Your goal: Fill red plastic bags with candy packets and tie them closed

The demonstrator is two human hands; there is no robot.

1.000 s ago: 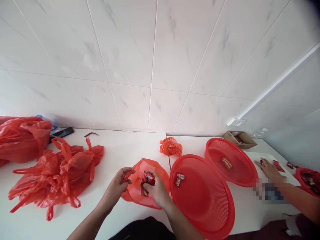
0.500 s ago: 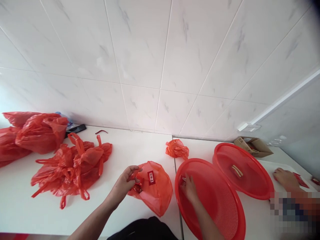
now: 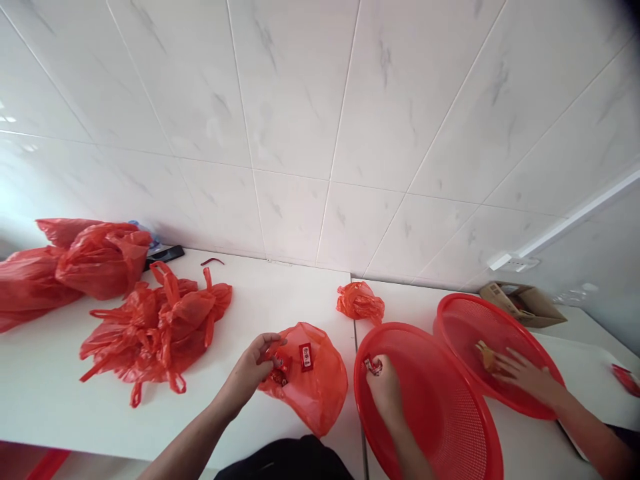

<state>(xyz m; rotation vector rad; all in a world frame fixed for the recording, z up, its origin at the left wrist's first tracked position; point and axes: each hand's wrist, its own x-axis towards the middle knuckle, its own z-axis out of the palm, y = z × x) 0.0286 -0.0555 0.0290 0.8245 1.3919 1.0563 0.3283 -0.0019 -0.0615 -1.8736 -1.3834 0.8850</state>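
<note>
My left hand [image 3: 255, 368] pinches the left rim of an open red plastic bag [image 3: 323, 393] on the white table. In the bag lie a red packet [image 3: 305, 357] with a white label and some small red wrapped pieces [image 3: 279, 377] near my fingers. Over the left part of a red mesh basket [image 3: 425, 413], my right hand [image 3: 386, 387] is closed around small red-and-white wrapped pieces [image 3: 371, 365]; their exact kind is too small to make out.
Several tied red bags [image 3: 165, 327] and larger full ones [image 3: 100, 263] are at the left, beside a black phone [image 3: 167, 254]. A crumpled red bag [image 3: 360, 301] lies behind the basket. At the right, a co-worker's hand [image 3: 525, 377] reaches into a second basket [image 3: 453, 301], near a cardboard box [image 3: 525, 303].
My right hand has closed around the wrapped pieces at the basket's left side. The co-worker's hand has moved left into the second basket. My view has shifted slightly.
</note>
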